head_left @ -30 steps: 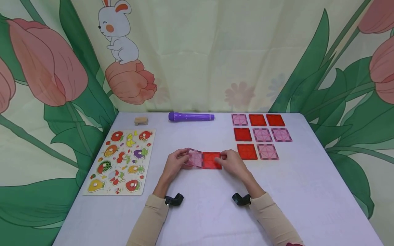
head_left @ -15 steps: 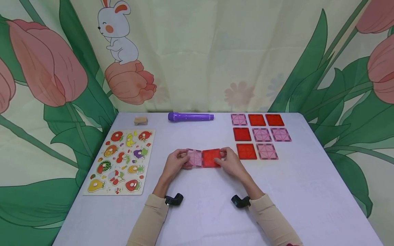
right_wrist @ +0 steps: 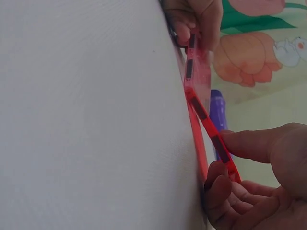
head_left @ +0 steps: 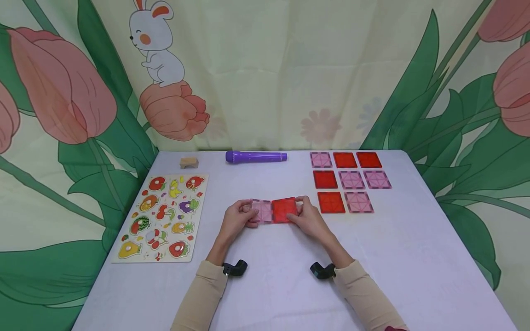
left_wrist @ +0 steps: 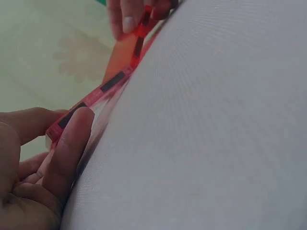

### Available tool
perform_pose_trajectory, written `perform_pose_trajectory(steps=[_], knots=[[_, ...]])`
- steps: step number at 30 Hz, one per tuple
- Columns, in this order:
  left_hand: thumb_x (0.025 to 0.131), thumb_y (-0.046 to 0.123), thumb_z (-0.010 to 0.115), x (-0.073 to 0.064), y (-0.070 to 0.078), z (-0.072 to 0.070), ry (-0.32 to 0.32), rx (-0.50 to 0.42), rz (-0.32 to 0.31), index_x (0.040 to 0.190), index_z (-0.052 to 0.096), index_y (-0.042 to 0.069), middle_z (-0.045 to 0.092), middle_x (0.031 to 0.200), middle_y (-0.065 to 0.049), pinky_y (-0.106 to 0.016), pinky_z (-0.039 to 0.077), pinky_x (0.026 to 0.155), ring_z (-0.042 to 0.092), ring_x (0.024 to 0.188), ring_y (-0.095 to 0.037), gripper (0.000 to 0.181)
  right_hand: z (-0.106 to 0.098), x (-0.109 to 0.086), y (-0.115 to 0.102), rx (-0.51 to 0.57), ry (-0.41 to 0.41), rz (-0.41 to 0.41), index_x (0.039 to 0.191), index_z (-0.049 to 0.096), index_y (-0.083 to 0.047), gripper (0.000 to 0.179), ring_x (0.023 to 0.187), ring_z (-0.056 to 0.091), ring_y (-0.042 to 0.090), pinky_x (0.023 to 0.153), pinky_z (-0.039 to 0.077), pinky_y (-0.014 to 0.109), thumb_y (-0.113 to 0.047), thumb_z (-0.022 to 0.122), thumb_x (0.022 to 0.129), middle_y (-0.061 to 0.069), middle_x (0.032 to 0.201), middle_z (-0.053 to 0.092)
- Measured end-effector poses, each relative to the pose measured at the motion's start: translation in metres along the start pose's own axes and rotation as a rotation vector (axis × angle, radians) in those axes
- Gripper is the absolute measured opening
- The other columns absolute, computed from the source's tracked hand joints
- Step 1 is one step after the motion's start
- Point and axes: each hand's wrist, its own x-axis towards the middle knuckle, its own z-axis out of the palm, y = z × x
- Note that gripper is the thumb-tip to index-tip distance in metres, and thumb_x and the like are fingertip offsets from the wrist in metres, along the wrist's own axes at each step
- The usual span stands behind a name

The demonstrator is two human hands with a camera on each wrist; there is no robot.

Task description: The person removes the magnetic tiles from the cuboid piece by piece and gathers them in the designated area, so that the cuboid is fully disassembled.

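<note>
A pink see-through magnetic tile [head_left: 262, 210] and a red magnetic tile [head_left: 283, 210] meet edge to edge at the middle of the table. My left hand [head_left: 237, 218] pinches the pink tile's left edge between thumb and fingers. On the other side my right hand [head_left: 310, 218] pinches the red tile at its right edge. In the right wrist view the red tile [right_wrist: 211, 129] slants, its held end raised off the white cloth. The left wrist view shows the pink tile [left_wrist: 91, 103] with its outer edge between the left thumb and fingers.
Right of the hands lie several flat red and pink tiles in rows [head_left: 352, 180]. A purple toy microphone [head_left: 256, 157] is at the back edge, with a small wooden block [head_left: 189, 162] to its left. A fruit puzzle board [head_left: 163, 218] lies at the left.
My right hand has moved slightly up the view, tilting the red tile's right end. The pink tile and my left hand have barely moved.
</note>
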Motion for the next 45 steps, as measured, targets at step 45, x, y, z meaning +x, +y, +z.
perform_pose_trajectory(steps=[45], knots=[[0.096, 0.016, 0.060, -0.001, 0.008, -0.001, -0.002, 0.077, -0.058, 0.136, 0.058, 0.007, 0.067, 0.086, -0.007, -0.026, 0.063, 0.069, 0.073, 0.061, -0.019, 0.041, -0.100, -0.022, 0.034, 0.027, 0.317, 0.094, 0.140, 0.043, 0.001, 0.046, 0.090, 0.069, 0.030, 0.075, 0.062, 0.026, -0.022, 0.056, 0.103, 0.022, 0.117, 0.061]])
